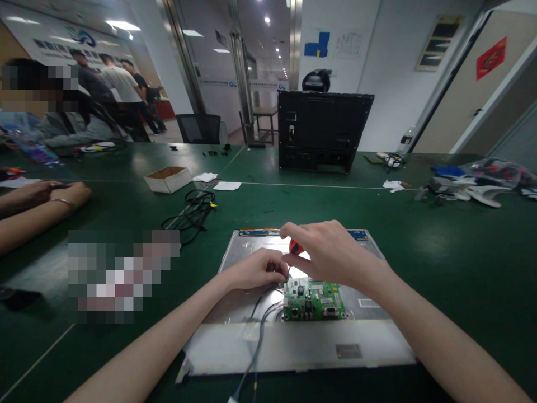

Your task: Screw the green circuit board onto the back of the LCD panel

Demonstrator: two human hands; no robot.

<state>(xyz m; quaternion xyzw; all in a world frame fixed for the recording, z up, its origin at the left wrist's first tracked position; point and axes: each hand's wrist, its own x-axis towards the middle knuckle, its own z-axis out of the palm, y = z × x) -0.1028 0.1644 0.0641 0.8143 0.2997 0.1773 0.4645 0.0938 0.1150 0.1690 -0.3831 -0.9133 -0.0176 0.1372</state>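
A flat metal display panel (302, 347) lies on the green table in front of me. On its middle sits a green circuit board (312, 302) with connectors along its near edge. My right hand (325, 252) grips a screwdriver (296, 247) by its red and black handle, shaft down toward the board's far left corner. Close beside that corner, my left hand (262, 268) has its fingers pinched together near the screwdriver tip; what is between them is hidden. Grey cables (260, 336) run from the board's left side over the panel's near edge.
Black cables (193, 212) lie coiled left of the panel, near an open cardboard box (168, 179). A black monitor housing (323, 131) stands at the back. Assorted parts and plastic bags (490, 173) lie far right. Another person's hands (69, 195) rest on the table at left.
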